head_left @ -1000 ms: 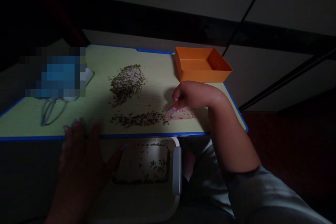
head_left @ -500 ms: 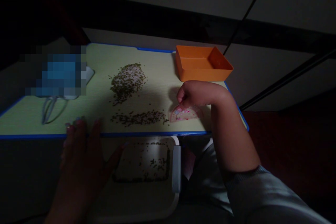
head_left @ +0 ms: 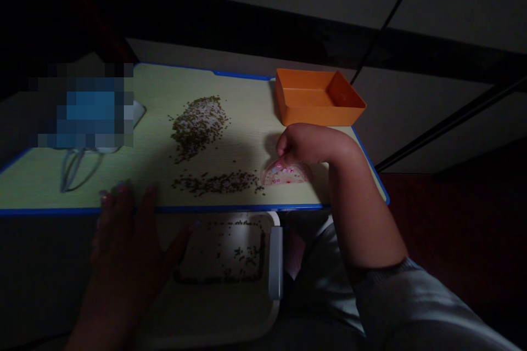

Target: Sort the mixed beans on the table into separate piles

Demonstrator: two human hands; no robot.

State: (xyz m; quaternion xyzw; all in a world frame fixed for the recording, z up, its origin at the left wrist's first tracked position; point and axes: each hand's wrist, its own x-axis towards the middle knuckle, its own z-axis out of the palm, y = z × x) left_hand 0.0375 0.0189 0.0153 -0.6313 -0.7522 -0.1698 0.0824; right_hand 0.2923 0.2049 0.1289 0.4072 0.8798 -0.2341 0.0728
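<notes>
My right hand point(head_left: 308, 143) pinches the curved edge of a pink patterned plastic semicircular protractor point(head_left: 285, 174), which lies tilted on the pale green desk board point(head_left: 247, 115). Just left of the protractor is a loose row of small green mung beans point(head_left: 216, 183). A larger heap of beans point(head_left: 198, 129) lies farther back. My left hand point(head_left: 127, 225) hangs over the board's front edge, fingers spread, holding nothing.
An orange rectangular tray point(head_left: 317, 97) stands at the back right of the board. Below the front edge, a white tray point(head_left: 222, 263) holds scattered beans. A pixelated blue object point(head_left: 88, 112) and a pale cord point(head_left: 74, 173) lie at the left.
My right hand and the protractor have shifted slightly right, then back left. The row of beans looks much the same, and my left hand stays in place.
</notes>
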